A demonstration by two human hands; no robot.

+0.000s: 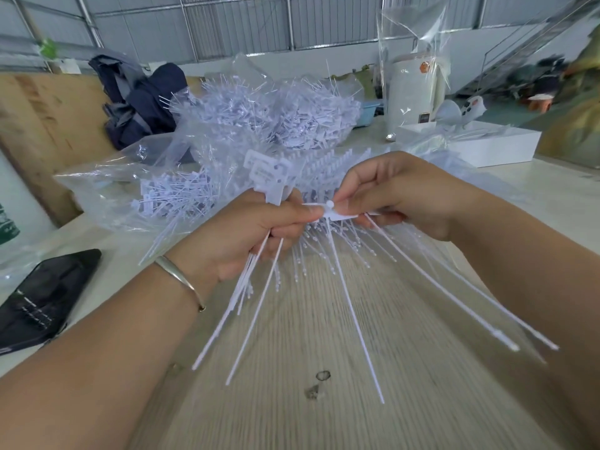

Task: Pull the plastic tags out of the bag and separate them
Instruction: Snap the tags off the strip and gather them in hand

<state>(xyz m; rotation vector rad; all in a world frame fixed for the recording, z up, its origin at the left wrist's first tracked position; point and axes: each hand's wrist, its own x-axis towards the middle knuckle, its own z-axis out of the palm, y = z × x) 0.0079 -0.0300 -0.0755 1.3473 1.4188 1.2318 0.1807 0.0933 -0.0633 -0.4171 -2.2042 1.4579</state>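
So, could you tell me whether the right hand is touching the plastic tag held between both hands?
Touching. The head view shows the right hand pinching the tag with its fingers.

Thin white plastic tags with flat heads (272,181) fan downward from a held bunch above the tabletop; behind, crinkled clear plastic bags (266,115) lie heaped, stuffed with more.

A factory-like workshop: corrugated metal walls (227,24), a steel staircase (526,50), and bulk bags of plastic tags (259,115) heaped on the counter (324,319).
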